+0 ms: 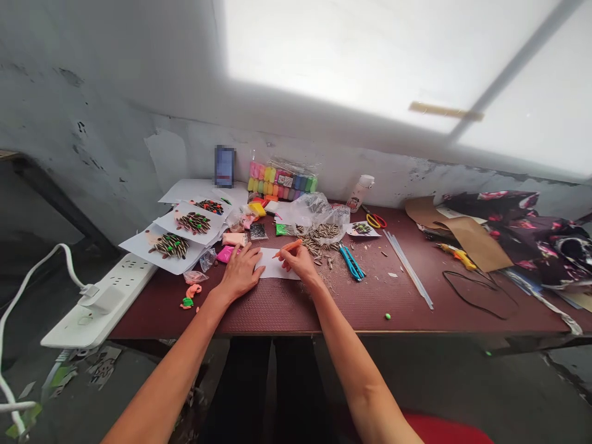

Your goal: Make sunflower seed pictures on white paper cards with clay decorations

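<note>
On the dark red table lies a small sheet of white paper (272,269). My left hand (241,269) rests flat on its left side with the fingers stretched out. In my right hand (297,259) is an orange pen (287,248), its tip over the upper part of the paper. Striped sunflower seeds (319,240) are heaped just beyond my right hand, partly on a clear plastic bag (330,213). A blue utility knife (352,262) lies to the right of the seeds. Pink and other coloured clay packets (226,254) sit beside my left fingers.
Papers bearing seed-and-clay hedgehog shapes (169,245) are stacked at left, near a white power strip (99,302). Behind stand a phone (224,166), a coloured clay pack (282,182) and a bottle (360,193). Rightward lie scissors (374,219), glue sticks (407,269) and a yellow glue gun (457,256).
</note>
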### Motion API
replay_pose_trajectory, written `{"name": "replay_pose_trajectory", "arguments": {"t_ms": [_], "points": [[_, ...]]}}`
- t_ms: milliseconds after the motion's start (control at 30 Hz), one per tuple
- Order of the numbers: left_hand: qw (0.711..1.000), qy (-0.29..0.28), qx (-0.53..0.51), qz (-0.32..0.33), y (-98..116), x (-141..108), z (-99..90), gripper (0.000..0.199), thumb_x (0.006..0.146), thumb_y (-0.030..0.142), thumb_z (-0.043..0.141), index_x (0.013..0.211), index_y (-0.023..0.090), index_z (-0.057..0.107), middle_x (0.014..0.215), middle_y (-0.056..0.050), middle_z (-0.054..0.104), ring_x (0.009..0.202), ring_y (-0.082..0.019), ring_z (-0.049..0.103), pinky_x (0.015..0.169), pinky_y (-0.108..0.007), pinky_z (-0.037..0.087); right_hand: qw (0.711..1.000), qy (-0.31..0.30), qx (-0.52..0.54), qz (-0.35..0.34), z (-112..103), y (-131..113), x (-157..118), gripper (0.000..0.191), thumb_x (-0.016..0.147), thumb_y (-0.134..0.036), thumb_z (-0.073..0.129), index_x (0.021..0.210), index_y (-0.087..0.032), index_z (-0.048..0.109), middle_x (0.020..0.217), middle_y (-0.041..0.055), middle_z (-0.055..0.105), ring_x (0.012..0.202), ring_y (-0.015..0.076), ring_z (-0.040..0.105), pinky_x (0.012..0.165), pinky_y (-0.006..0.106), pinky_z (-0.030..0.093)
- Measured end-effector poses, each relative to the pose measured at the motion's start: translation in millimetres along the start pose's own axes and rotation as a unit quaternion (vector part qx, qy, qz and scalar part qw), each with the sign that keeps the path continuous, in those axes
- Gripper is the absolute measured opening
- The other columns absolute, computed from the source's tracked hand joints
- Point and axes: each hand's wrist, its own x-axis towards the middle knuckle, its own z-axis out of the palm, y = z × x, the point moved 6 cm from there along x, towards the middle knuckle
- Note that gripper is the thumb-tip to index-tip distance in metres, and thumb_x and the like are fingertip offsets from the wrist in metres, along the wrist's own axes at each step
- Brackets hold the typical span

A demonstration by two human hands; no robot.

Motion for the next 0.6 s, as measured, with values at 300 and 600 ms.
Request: {"name": "replay_pose_trajectory", "arguments": {"t_ms": [300, 600], "points": [[1.000, 0.008, -0.004, -0.011, -4, -3, 4.0, 0.047, 0.093, 0.035, 0.049, 0.134, 0.018, 0.061, 0.142, -0.012, 0.062, 0.141, -0.033, 0.047, 0.125, -0.058, 0.019, 0.992, -0.042, -0.090, -0.072, 15, -4, 6, 0.009, 0.079, -0.023, 0.061, 0.073, -0.018, 0.066, 0.067, -0.0018, 0.064, 0.052, 0.0088, 0.053, 0.051, 0.019, 0.044], [1.000, 0.008, -0.019, -0.023, -5, -3, 3.5, 0.053, 0.091, 0.035, 0.049, 0.140, 0.016, 0.055, 0.143, -0.013, 0.061, 0.141, -0.033, 0.047, 0.125, -0.057, 0.018, 0.992, -0.049, -0.085, -0.077, 20, 2, 12, 0.010, 0.080, -0.028, 0.063, 0.077, -0.019, 0.067, 0.074, -0.0001, 0.066, 0.061, 0.0110, 0.056, 0.056, 0.020, 0.044]]}}
